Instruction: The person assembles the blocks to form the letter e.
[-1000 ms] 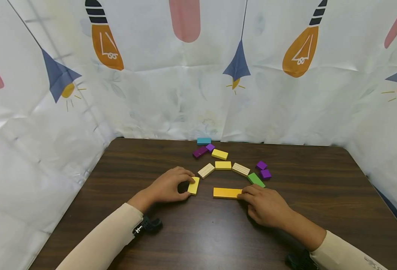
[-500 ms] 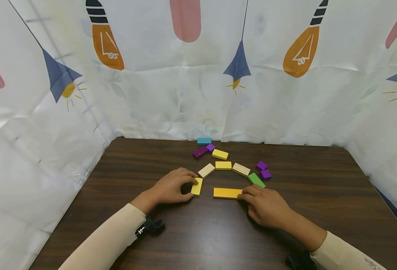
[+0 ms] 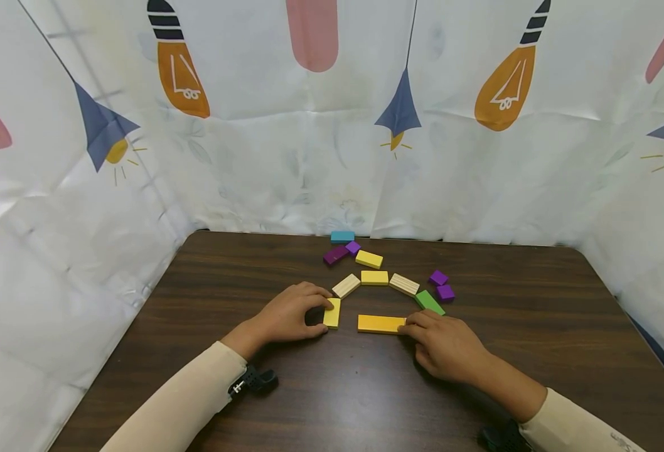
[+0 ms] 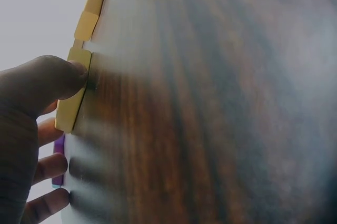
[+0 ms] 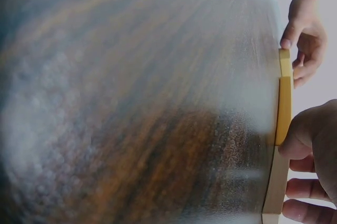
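In the head view, my left hand pinches a short yellow block lying on the table, thumb at its near end and fingers at its far end. The left wrist view shows that thumb across the yellow block's side. My right hand holds the right end of a longer orange-yellow block, covering that end. In the right wrist view, the thumb sits where the orange block meets a pale block. An arc of blocks curves behind: wooden, yellow, wooden and green.
Behind the arc lie a yellow block, a dark purple one, a small purple one and a blue one near the table's back edge. Two purple cubes sit right of the arc. A patterned cloth hangs behind.
My left hand has slid the short yellow block slightly to the right, in below the left wooden block, and turned it straighter. The right hand stays at the orange block.
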The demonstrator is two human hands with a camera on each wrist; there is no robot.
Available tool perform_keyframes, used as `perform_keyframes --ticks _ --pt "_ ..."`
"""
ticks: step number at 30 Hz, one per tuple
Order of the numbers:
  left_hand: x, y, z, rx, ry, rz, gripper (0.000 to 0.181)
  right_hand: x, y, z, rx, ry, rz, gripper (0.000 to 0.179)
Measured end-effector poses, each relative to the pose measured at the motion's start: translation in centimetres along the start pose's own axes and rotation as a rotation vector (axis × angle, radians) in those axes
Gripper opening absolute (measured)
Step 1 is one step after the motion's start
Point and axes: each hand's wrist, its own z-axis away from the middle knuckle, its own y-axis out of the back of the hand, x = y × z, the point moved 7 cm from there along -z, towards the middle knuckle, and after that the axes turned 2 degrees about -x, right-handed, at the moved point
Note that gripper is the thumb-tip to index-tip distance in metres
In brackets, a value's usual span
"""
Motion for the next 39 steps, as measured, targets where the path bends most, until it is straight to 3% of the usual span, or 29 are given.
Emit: perform_keyframes --ticks 15,25,34,39 --pt "-0.2 0.0 -0.1 -0.017 0.021 0.015 0.043 0.2 -0.2 0.0 0.002 -0.005 0.006 0.036" --pt "0.0 0.2 0.0 -0.007 -0.003 0.017 0.040 0.3 -0.2 0.0 0.006 -0.003 0.004 0.036" --pt "-0.4 0.2 0.0 -0.031 0.026 0.041 0.046 0.2 -0.3 0.2 0.003 0.002 0.004 0.036" --pt "-0.9 1.1 -0.7 0.007 0.032 0.021 0.043 0.2 -0.2 0.1 0.002 0.000 0.006 0.036"
